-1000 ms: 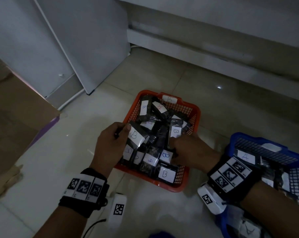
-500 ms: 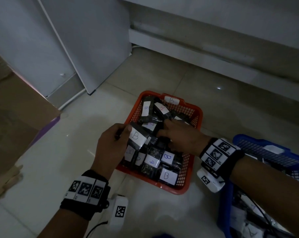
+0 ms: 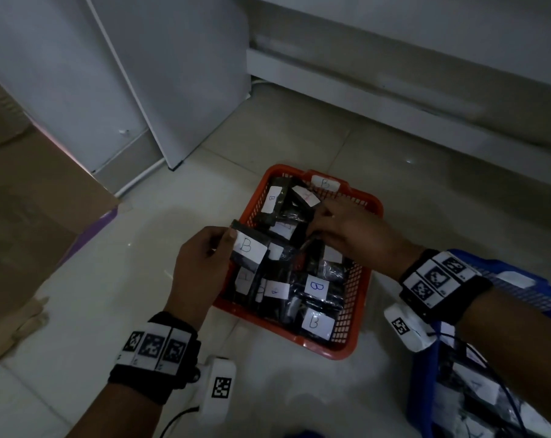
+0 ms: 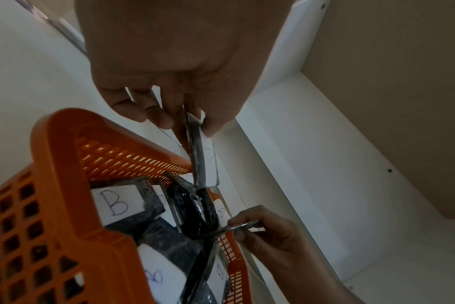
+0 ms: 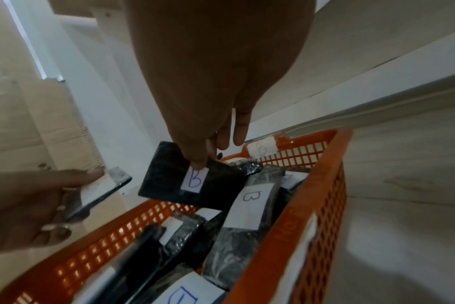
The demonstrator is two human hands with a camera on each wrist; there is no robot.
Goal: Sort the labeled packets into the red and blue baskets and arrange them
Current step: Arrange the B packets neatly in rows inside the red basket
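Packets labelled B fill the red basket [image 3: 347,343] on the floor, and we pinch one B packet [image 3: 247,248] by its end with our left hand [image 3: 198,270], thumb on its label, over the basket's left rim. Our right hand [image 3: 353,232] lifts another B packet [image 5: 190,181] between thumb and fingers above the far end. Just right stands the blue basket [image 3: 426,390].

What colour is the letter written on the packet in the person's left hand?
Blue: a handwritten B on a white label on the dark packet that the left hand pinches. It shows best in the head view.
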